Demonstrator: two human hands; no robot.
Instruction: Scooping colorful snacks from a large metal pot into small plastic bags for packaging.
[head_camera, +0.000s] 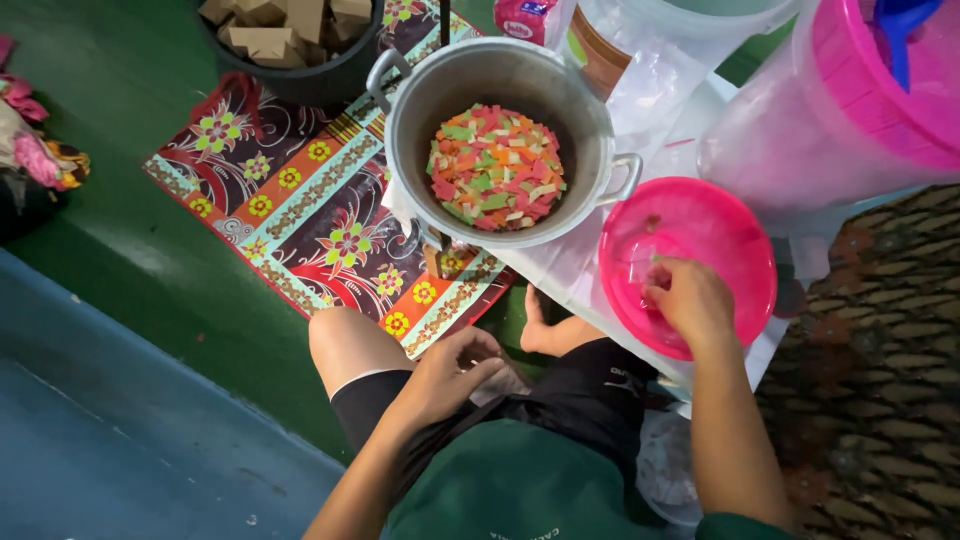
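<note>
I sit cross-legged on the floor. My right hand (688, 298) reaches into a round pink plastic bowl (720, 225), fingers bent on something small that I cannot make out. My left hand (455, 368) rests in my lap by my knee, fingers curled on a small pale thing, perhaps a bit of plastic. Ahead stands a big metal pot (500, 85) with two handles. It holds several flat red, green, orange and white chips (497, 167).
A flowered mat (290, 200) lies on the green floor. A dark tub of brown blocks (290, 35) stands at the back left. A large pink-lidded plastic container (830, 110) and clear plastic bags (640, 70) are at the right. A woven mat (880, 400) lies at the far right.
</note>
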